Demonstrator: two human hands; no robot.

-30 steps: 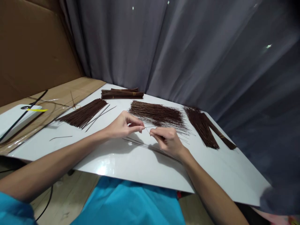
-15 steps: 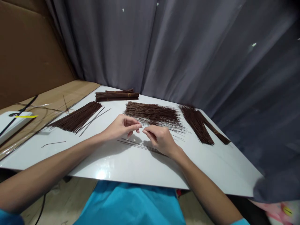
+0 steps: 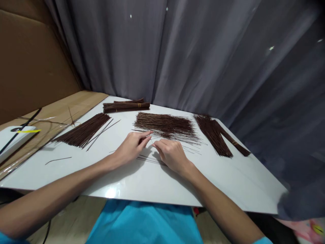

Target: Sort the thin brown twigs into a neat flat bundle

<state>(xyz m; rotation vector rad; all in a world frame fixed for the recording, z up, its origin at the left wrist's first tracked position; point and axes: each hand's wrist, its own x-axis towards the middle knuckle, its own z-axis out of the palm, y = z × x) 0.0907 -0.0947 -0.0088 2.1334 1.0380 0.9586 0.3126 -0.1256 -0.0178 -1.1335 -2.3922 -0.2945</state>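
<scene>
A thin strand (image 3: 152, 140) spans the narrow gap between the left hand (image 3: 130, 148) and right hand (image 3: 174, 154), both pinching it, just this side of the middle stick pile (image 3: 166, 124).

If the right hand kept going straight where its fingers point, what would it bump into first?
Probably the left hand, at its fingertips, just across a small gap from the right hand. A thin strand seems to span that gap. Depth is unclear, so it could slip past.
</scene>
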